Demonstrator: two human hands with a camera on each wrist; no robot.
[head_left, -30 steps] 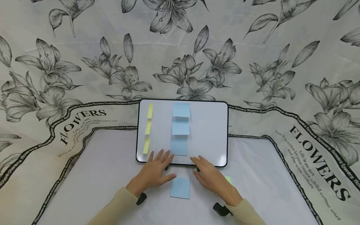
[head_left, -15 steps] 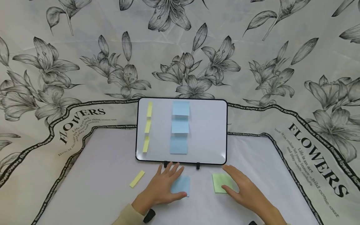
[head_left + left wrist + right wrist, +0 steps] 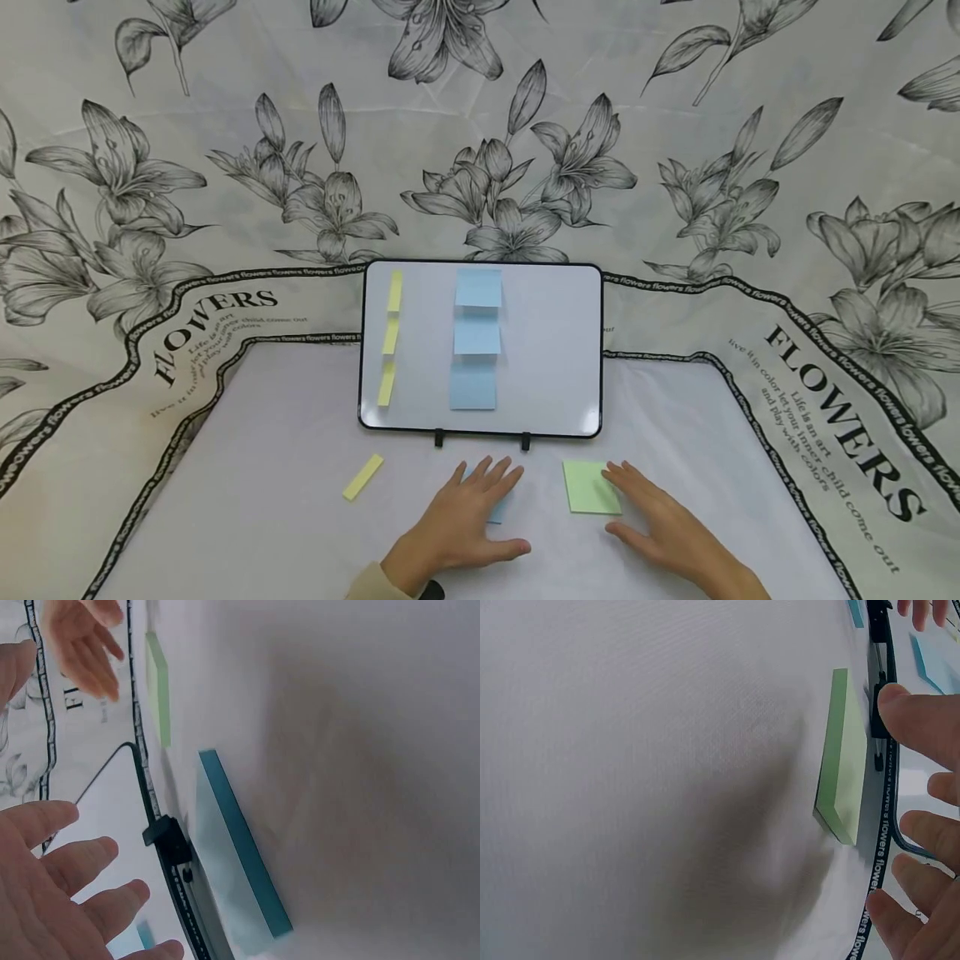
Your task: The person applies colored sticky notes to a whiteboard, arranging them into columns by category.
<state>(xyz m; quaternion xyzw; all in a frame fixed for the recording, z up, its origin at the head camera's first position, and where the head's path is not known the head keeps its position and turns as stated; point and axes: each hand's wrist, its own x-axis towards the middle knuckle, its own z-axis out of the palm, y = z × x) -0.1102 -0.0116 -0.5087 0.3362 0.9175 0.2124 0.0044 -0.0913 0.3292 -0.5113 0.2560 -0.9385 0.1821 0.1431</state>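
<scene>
My left hand (image 3: 467,523) hovers with spread fingers over a pad of blue sticky notes (image 3: 498,510), covering most of it in the head view. The left wrist view shows this blue pad (image 3: 244,844) lying on the cloth with nothing gripping it. Fingers loosely extended, my right hand (image 3: 667,527) is beside a green sticky note pad (image 3: 587,487), its fingertips overlapping the pad's right edge. In the right wrist view the green pad (image 3: 847,761) lies on the cloth, apart from the thumb. A narrow yellow sticky note pad (image 3: 363,477) lies left of my left hand.
Behind the pads stands a black-framed whiteboard (image 3: 551,350) on small black feet (image 3: 526,442). It carries a column of yellow strips (image 3: 391,337) at left and a column of blue notes (image 3: 477,333) near the middle. A flower-printed cloth (image 3: 517,158) forms the backdrop.
Both hands have drawn back from the whiteboard's lower edge toward the front. The right hand went to the right, uncovering the green pad; the left moved right over the blue pad, uncovering the yellow pad.
</scene>
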